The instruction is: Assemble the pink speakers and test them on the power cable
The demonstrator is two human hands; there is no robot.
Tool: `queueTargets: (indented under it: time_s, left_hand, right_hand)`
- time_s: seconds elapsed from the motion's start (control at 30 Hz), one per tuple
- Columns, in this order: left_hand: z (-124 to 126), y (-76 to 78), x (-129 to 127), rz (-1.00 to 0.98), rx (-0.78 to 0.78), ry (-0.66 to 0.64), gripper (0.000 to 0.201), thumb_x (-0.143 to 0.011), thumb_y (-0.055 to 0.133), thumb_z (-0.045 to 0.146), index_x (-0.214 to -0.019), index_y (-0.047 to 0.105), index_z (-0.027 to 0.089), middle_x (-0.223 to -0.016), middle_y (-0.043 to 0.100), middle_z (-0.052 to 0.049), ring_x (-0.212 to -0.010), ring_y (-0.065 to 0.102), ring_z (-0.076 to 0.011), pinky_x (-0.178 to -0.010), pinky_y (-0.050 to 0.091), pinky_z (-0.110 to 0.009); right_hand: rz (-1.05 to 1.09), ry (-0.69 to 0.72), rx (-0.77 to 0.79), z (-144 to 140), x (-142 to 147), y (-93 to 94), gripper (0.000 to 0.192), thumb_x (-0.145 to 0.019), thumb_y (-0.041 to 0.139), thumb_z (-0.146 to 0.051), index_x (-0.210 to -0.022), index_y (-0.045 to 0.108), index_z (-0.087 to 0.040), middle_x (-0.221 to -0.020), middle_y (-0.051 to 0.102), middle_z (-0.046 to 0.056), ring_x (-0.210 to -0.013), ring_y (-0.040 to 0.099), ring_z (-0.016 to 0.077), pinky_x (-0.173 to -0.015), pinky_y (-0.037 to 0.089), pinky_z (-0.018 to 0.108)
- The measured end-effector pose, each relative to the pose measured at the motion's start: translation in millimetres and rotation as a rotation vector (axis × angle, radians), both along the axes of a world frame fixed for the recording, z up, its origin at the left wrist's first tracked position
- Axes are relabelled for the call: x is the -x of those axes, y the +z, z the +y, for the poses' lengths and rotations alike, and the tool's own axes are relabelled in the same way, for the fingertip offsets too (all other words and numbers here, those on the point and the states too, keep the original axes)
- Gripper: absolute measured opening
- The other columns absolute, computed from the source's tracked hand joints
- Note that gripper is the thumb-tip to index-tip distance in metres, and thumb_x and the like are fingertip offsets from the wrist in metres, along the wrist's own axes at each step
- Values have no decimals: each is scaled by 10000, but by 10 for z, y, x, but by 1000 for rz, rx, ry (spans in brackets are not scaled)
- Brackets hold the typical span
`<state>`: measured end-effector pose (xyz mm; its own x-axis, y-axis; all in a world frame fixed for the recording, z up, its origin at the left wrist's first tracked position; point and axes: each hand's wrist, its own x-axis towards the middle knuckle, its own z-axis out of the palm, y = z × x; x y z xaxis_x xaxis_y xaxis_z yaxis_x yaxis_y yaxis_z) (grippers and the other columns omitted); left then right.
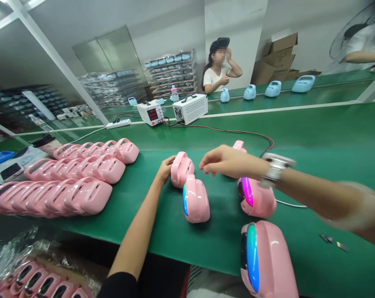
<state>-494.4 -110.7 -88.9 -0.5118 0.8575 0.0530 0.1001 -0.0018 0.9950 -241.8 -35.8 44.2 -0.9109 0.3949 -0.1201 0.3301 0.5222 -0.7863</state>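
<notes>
On the green tabletop point(314, 136), the left hand point(165, 169) closes its grip on a glossy pink plastic handled speaker point(181, 169). To its right, the right hand point(227, 162) hovers, fingers loosely curled and empty, above another lit pink speaker point(257, 198).

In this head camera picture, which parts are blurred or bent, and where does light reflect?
Head view: the right forearm is smeared by motion, the right hand less so; the left hand is sharp. The green table edges curve from wide-angle distortion. Glare shines on the nearest pink case.
</notes>
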Motion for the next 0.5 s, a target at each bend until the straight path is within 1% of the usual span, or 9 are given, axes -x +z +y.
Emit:
queueTargets:
  time_s: [0.03,0.07,0.1,0.17,0.27,0.37,0.43,0.5]
  left_hand:
    - [0,-19,-12,-11,-18,5,544,-503,783,403,-967,707,130,-960,718,-94,-890,639,-255,-738,492,-293]
    - [-2,-31,-16,-21,-31,5,521,-512,772,392,-956,706,129,-946,719,-93,-886,641,-254,-731,491,-290]
    - [-6,-39,-16,-30,-39,-2,498,-521,761,380,-947,706,129,-943,720,-93,-891,642,-256,-728,489,-288]
    - [-13,-48,-4,-47,-49,-27,464,-533,740,351,-941,706,132,-960,721,-94,-918,643,-262,-726,488,-284]
    - [-13,-61,15,-74,-55,-63,439,-538,724,314,-943,707,148,-997,719,-88,-963,639,-270,-741,490,-285]
    - [-2,-76,24,-92,-60,-75,420,-540,727,294,-937,711,159,-1025,715,-81,-1000,632,-273,-778,494,-294]
    - [6,-87,27,-98,-65,-74,427,-542,721,292,-947,711,160,-1037,712,-79,-1021,625,-276,-794,495,-298]
    - [13,-96,32,-100,-69,-70,448,-535,719,291,-961,707,155,-1040,712,-79,-1029,622,-277,-801,495,-298]
  right_hand:
    - [-131,-71,55,57,280,-50,121,-785,605,-144,-841,710,-125,-841,714,61,-750,658,172,-669,499,234]
    - [-189,-85,86,110,510,-127,88,-772,626,-144,-791,701,-102,-789,708,77,-708,656,178,-649,499,246]
    - [-235,-113,122,156,687,-218,78,-767,647,-157,-759,689,-91,-756,702,82,-682,654,176,-642,500,251]
    - [-272,-133,190,216,898,-395,134,-778,682,-217,-745,670,-87,-715,688,73,-644,647,164,-628,506,260]
    - [-314,-142,304,247,973,-558,143,-806,663,-221,-742,645,-95,-695,668,45,-587,615,124,-582,494,237]
    - [-329,-154,398,254,951,-614,129,-821,596,-167,-713,628,-106,-698,654,39,-576,595,101,-547,469,204]
    - [-322,-177,416,255,940,-636,141,-827,568,-162,-702,615,-116,-692,642,29,-580,584,92,-542,460,195]
    - [-317,-206,392,249,929,-643,150,-826,557,-158,-688,603,-121,-665,618,17,-570,564,90,-534,447,197]
